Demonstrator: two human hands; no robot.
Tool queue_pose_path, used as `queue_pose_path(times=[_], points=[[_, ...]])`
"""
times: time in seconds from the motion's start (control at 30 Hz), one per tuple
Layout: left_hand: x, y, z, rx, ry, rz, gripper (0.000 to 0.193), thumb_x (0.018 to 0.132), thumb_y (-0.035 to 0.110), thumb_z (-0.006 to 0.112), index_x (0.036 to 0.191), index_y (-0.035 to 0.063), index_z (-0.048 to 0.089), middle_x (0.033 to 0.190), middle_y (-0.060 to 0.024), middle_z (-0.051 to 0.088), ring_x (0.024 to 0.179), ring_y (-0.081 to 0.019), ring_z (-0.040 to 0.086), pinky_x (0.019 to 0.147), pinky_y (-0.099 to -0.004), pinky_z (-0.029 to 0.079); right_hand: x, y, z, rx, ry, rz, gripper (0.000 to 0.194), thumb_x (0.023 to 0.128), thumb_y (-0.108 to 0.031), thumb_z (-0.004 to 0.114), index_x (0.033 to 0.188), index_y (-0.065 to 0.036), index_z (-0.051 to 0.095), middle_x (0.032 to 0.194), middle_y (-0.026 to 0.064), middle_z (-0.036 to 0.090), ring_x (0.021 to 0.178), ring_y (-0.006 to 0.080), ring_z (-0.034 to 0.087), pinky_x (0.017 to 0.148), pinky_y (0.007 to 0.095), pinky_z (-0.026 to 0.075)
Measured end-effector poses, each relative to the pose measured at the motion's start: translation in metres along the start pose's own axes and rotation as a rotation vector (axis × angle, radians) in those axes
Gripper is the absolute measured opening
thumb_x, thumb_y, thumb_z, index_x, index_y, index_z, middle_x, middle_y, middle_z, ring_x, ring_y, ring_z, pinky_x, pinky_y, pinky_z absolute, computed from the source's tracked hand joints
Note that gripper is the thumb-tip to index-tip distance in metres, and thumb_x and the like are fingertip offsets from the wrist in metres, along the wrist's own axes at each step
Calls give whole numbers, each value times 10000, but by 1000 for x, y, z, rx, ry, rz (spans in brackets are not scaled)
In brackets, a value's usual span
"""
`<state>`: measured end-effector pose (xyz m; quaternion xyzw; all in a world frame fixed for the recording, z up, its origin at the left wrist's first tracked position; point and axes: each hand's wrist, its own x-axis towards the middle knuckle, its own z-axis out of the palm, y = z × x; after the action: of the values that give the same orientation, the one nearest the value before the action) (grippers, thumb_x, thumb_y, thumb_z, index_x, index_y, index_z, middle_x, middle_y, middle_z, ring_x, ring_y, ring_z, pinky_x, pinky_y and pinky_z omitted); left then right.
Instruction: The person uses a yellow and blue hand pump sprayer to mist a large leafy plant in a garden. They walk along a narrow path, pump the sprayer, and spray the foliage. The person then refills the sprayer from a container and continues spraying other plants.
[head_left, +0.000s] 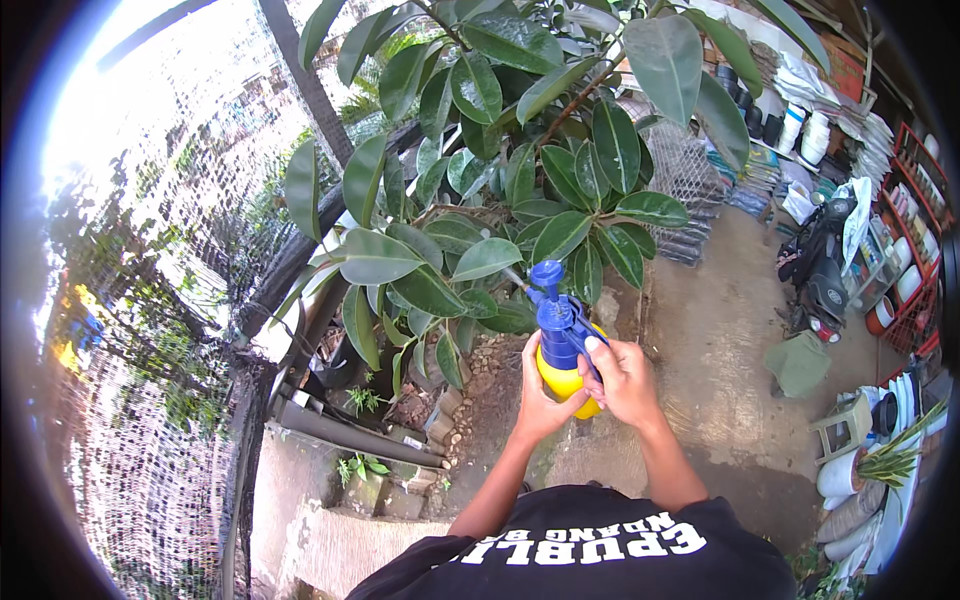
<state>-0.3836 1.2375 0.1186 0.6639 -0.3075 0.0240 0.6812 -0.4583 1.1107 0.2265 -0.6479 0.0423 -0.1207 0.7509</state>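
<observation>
Both my hands hold a pump pressure sprayer with a blue top (557, 319) and a yellow bottle (556, 376). Around the bottle's left side curls my left hand (541, 401). My right hand (624, 381) grips the blue handle, its thumb near the upper part of the handle. The sprayer's nozzle (513, 275) points up and left into the leaves of a rubber plant (480, 187). A broad leaf (487, 259) hangs close to the nozzle tip. Wet or whitish spots show on several dark green leaves (616, 146).
A mesh net wall (150, 450) with a dark post (259, 405) stands on the left. To the right are a motorcycle (825, 289), a red wire rack (911, 202), a plastic stool (844, 427) and a potted snake plant (889, 465). Stacked pots and bags (806, 135) line the back.
</observation>
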Motion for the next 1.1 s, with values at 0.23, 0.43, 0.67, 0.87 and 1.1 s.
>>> queue_pose_path(times=[0.23, 0.43, 0.67, 0.87, 1.1], points=[[0, 6, 11, -83, -65, -43, 1041, 754, 190, 866, 1567, 10, 243, 1519, -182, 400, 1428, -295, 419, 1195, -436, 335, -6, 4, -5, 20, 109, 12, 418, 1092, -333, 505, 836, -21, 617, 565, -11, 507, 446, 59, 447, 431, 250, 359], [17, 21, 23, -139, -144, 22, 1040, 760, 180, 864, 1579, 26, 241, 1564, -191, 366, 1451, -307, 402, 1205, -443, 327, -15, -1, 3, 90, 373, -120, 416, 1107, -332, 451, 857, -22, 573, 560, -6, 470, 435, 75, 410, 414, 258, 344], [47, 45, 38, 46, -305, 151, 1157, 685, 160, 896, 1589, 28, 186, 1561, -232, 351, 1454, -403, 391, 1206, -472, 334, -21, -1, 3, 131, 574, -303, 447, 1111, -370, 399, 838, -39, 526, 550, -1, 436, 420, 87, 384, 405, 265, 319], [56, 49, 46, 13, -336, 217, 1152, 688, 166, 904, 1584, 34, 192, 1553, -220, 371, 1441, -391, 413, 1191, -470, 354, -30, -12, 6, 124, 613, -387, 441, 1107, -383, 401, 846, -44, 507, 556, 5, 434, 419, 85, 365, 406, 267, 315], [43, 38, 40, -41, -343, 136, 1173, 660, 184, 921, 1575, 19, 204, 1530, -223, 380, 1416, -395, 434, 1181, -459, 366, -37, -7, 7, 80, 552, -268, 444, 1096, -384, 460, 858, -25, 564, 586, -1, 474, 478, 78, 439, 456, 260, 372]])
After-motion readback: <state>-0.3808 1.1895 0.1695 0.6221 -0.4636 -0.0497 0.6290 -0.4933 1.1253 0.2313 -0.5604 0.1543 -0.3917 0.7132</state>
